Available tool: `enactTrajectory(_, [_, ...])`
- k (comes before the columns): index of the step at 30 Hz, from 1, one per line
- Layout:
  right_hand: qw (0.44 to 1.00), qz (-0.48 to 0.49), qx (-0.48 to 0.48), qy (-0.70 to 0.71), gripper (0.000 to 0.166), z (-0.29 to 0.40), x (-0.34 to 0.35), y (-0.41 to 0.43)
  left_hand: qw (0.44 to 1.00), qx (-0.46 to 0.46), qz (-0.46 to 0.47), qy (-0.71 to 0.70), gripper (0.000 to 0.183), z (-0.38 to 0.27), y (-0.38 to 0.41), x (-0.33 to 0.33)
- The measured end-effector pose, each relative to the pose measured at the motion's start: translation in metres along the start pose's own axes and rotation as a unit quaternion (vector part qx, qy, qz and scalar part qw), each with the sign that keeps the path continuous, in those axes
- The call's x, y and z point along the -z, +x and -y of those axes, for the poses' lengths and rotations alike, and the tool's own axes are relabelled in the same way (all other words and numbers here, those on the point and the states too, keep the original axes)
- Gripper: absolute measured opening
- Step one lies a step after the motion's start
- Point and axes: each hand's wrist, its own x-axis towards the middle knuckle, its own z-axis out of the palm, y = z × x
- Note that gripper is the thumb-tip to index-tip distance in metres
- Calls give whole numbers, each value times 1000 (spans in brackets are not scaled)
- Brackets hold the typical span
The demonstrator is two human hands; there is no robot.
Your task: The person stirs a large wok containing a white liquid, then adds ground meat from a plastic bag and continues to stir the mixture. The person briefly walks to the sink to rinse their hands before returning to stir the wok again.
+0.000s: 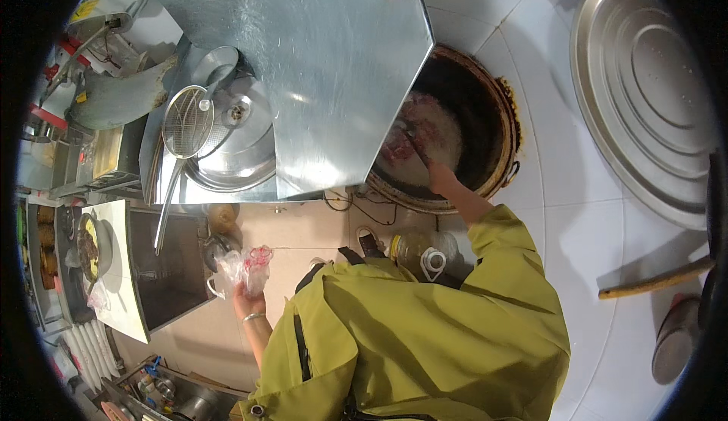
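Observation:
My right hand (443, 179) reaches over the near rim of a large, dark-stained pot (483, 120) and grips the handle of a dark utensil (418, 151). The utensil's far end is down among reddish raw-looking meat (424, 122) in cloudy liquid; its shape there is hard to tell. Away to the left, my left hand (249, 301) clutches a crumpled clear plastic bag (242, 267) with red smears. The bag hangs over the floor, apart from the pot. A sheet-metal panel (341, 80) covers the pot's left side from view.
Left of the panel, a wire-mesh strainer (187, 122) lies by a shiny metal lid (244, 154), its handle jutting past the counter edge. A big round metal lid (654, 80) is at right. Plastic jugs (412, 250) stand below the pot. A white-topped table (116, 262) holds a pan (94, 245).

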Motion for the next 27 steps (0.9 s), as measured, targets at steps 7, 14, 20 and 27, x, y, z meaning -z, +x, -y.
enactTrajectory(7, [999,32,5,-5,70,-1,-20,-42,999,16,38,-15,35,-12,16,-17])
enactTrajectory(14, [993,99,-45,-49,69,15,4,-104,996,21,64,-50,34,-12,47,11])
enactTrajectory(20, [996,21,-74,36,61,-2,45,-167,998,21,45,-47,31,-5,50,21])
enactTrajectory(27, [997,40,-22,63,48,-26,72,-199,999,7,39,2,27,-4,43,12])
